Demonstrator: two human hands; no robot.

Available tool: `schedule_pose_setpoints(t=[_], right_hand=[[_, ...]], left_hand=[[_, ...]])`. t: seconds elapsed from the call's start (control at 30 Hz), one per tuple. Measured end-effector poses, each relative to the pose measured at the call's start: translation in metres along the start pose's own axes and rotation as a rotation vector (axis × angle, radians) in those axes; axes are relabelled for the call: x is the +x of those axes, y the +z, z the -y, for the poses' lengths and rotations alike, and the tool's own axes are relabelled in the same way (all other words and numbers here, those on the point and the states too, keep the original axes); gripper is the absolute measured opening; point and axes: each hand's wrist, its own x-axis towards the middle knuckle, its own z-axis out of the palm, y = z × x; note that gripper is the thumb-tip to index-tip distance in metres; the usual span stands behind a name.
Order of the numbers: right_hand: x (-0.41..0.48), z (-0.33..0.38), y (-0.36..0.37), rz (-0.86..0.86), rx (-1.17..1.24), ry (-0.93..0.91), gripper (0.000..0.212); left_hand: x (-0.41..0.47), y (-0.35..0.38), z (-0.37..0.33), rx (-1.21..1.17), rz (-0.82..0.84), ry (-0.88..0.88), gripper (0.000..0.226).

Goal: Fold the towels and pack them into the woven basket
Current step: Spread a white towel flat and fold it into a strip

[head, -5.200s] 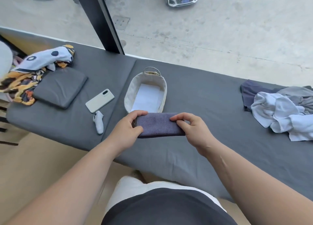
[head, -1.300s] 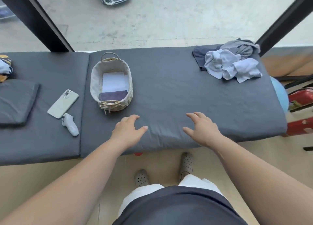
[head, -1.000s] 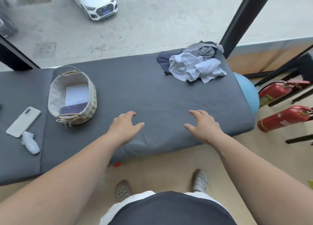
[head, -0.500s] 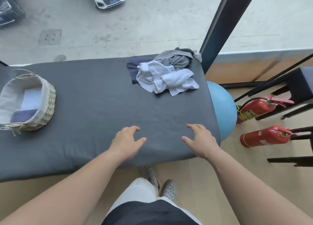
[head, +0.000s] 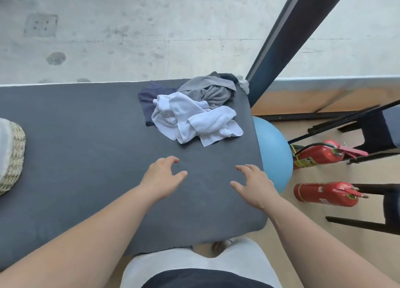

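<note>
A heap of unfolded towels lies at the far right of the dark grey bench (head: pixel 86 149): a white towel (head: pixel 194 121) on top, a grey towel (head: pixel 212 88) behind it, a dark blue towel (head: pixel 151 96) underneath at the left. My left hand (head: pixel 161 176) and my right hand (head: pixel 254 182) hover over the bench just short of the heap, both empty with fingers spread. The woven basket (head: pixel 10 155) shows only as a slice at the left edge; its inside is out of view.
The bench ends at its right corner just past my right hand. Beyond it on the floor are a blue ball (head: pixel 273 155), two red fire extinguishers (head: pixel 318 155) (head: pixel 324 193) and black stands. A dark window post (head: pixel 287 34) rises behind the heap.
The view has swung right along the bench: the basket slid to the left edge and the towel heap came nearer. Both empty hands moved with it toward the heap.
</note>
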Motion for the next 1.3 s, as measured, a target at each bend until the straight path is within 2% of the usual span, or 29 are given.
schedule_pose_setpoints(t=[0.27, 0.43, 0.6, 0.73, 0.83, 0.9, 1.03, 1.13, 1.2, 1.3], right_hand=[[0.11, 0.016, -0.018, 0.103, -0.05, -0.171, 0.063], [0.168, 0.042, -0.021, 0.09, -0.135, -0.306, 0.064], [0.197, 0.074, -0.01, 0.122, -0.243, -0.463, 0.062], [0.219, 0.093, 0.003, 0.229, -0.31, -0.401, 0.071], [0.227, 0.094, 0.008, 0.235, -0.309, -0.335, 0.078], [0.223, 0.093, 0.006, 0.161, -0.265, -0.35, 0.071], [0.201, 0.082, -0.019, -0.026, 0.0, -0.421, 0.036], [0.171, 0.066, -0.046, -0.144, 0.251, -0.341, 0.026], [0.146, 0.058, -0.066, -0.183, 0.399, -0.285, 0.015], [0.109, 0.056, -0.092, -0.229, 0.486, -0.322, 0.021]], left_hand=[[0.077, 0.017, -0.037, -0.064, -0.053, -0.1, 0.054], [0.129, 0.031, -0.038, -0.154, -0.087, -0.151, 0.057], [0.163, 0.039, -0.026, -0.101, 0.036, -0.115, 0.07], [0.169, 0.041, -0.019, -0.048, 0.092, -0.073, 0.07], [0.169, 0.039, -0.016, -0.085, 0.117, -0.083, 0.068], [0.168, 0.036, -0.016, -0.189, 0.116, -0.11, 0.066], [0.164, 0.032, -0.031, -0.519, 0.007, -0.218, 0.054], [0.151, 0.029, -0.046, -0.5, -0.154, -0.255, 0.055], [0.135, 0.027, -0.056, -0.47, -0.16, -0.166, 0.066], [0.11, 0.017, -0.076, -0.401, -0.153, 0.054, 0.085]])
